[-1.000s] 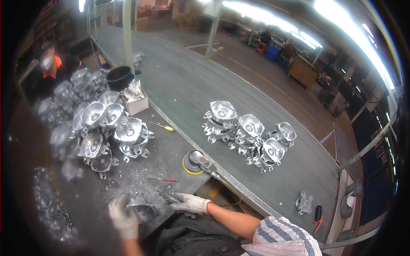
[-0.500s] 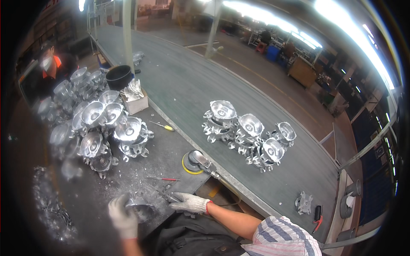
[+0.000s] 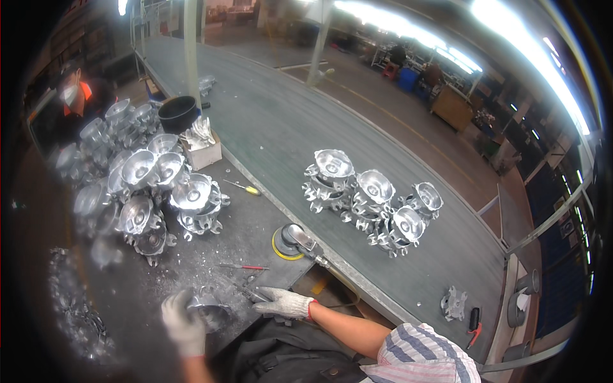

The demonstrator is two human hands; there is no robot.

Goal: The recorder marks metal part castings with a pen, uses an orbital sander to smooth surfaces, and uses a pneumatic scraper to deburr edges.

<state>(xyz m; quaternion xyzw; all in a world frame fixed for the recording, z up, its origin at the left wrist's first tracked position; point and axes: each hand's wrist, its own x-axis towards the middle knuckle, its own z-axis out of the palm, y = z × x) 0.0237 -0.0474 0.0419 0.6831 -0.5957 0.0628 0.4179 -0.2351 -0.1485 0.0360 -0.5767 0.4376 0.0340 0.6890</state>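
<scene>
My left hand (image 3: 184,322), in a whitish work glove, closes over the left side of a bowl-shaped cast metal housing (image 3: 214,311) at the near edge of the workbench. It is slightly blurred. My right hand (image 3: 285,302), in a knitted glove with a red cuff, grips a slim dark hand tool (image 3: 246,291) that points toward the housing; its exact kind is unclear. Metal chips lie around the housing. Just beyond it rests a thin red-handled tool (image 3: 244,267). A round sander with a yellow-edged pad (image 3: 288,242) sits at the bench's right edge.
Stacked metal housings (image 3: 150,185) fill the bench's left side. Near a white box (image 3: 203,155) of light-coloured pieces lies a yellow-handled screwdriver (image 3: 250,189). More housings (image 3: 373,191) stand on the green conveyor belt (image 3: 274,121). An air blow gun (image 3: 475,327) lies at its near end. Someone in orange (image 3: 78,96) is at far left.
</scene>
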